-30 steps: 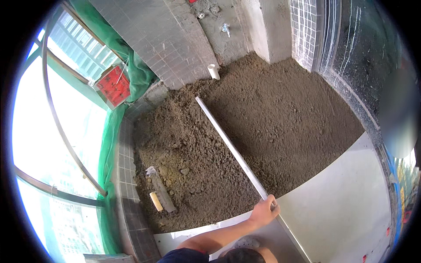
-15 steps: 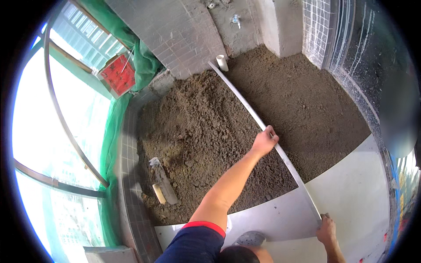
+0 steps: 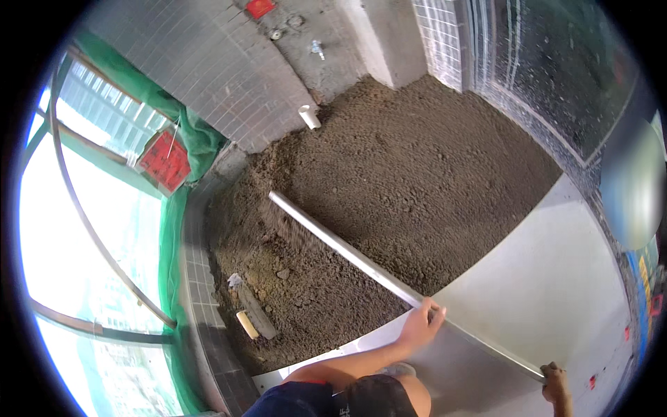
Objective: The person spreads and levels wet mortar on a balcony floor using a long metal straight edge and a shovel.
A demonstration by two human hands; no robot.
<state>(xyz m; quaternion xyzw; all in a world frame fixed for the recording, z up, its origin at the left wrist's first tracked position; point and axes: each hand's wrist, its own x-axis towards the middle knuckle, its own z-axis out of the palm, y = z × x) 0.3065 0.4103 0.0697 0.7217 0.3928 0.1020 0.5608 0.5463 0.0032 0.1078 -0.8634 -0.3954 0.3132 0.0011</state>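
Observation:
A long, straight metal screed bar point(image 3: 351, 256) slants across the bed of damp brown mortar point(image 3: 417, 174), its far end lying on the mortar and its near end over the pale floor slabs. My left hand point(image 3: 422, 326) is closed around the bar near the mortar's front edge. At the near end, low on the right, my right hand point(image 3: 555, 383) grips the bar too. Loose, crumbly mortar lies along the bar's left side; the surface on its right looks flatter. A plastering trowel point(image 3: 256, 313) with a pale handle rests on the mortar at the left.
A short white pipe point(image 3: 309, 117) sticks up by the back wall, below a tap point(image 3: 317, 49). Dark tiled walls and a glass panel point(image 3: 556, 62) border the mortar. Green netting point(image 3: 175, 236) hangs at the left window. Large pale slabs point(image 3: 535, 257) cover the near floor.
The screed bar has been drawn toward me and to the left, away from the white pipe, with both hands still on it. Flatter mortar now shows where loose mortar lay.

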